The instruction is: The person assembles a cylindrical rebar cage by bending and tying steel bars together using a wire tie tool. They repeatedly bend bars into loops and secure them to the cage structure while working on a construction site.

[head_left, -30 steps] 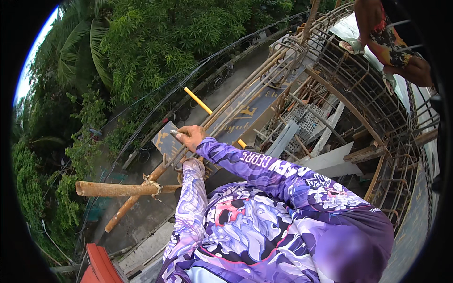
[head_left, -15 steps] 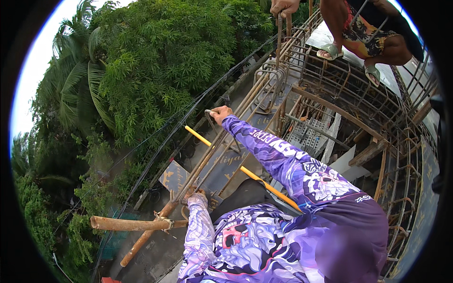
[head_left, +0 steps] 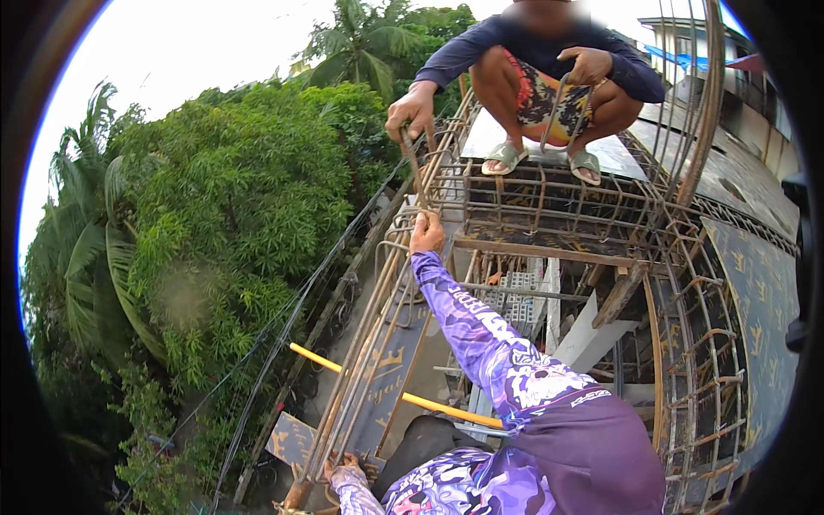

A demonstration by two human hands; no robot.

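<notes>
1. Head view, and here's the right hand (head_left: 427,233), arm stretched out ahead, up at the far end of the long steel bars (head_left: 354,367). Its fingers are curled close beside the bent steel stirrups (head_left: 398,247); whether they have firm hold of anything, I cannot tell.
2. Down at the bottom, the left hand (head_left: 348,471) is at the near end of those same bars, fingers bent against them, partly hidden, so their grip can't be made out. A bamboo pole (head_left: 297,495) sits just beside.
3. The bars run lengthwise between the two hands, above a dark patterned board (head_left: 390,369), with a yellow pole (head_left: 315,357) crossing below and showing on both sides.
4. Straight ahead, a co-worker (head_left: 549,94) squats in sandals by the rebar cage (head_left: 541,202), one hand around an upright rod (head_left: 414,172) just above our right hand, the other holding a bent rod (head_left: 555,112).
5. Leafy trees (head_left: 249,180) fill the left.
</notes>
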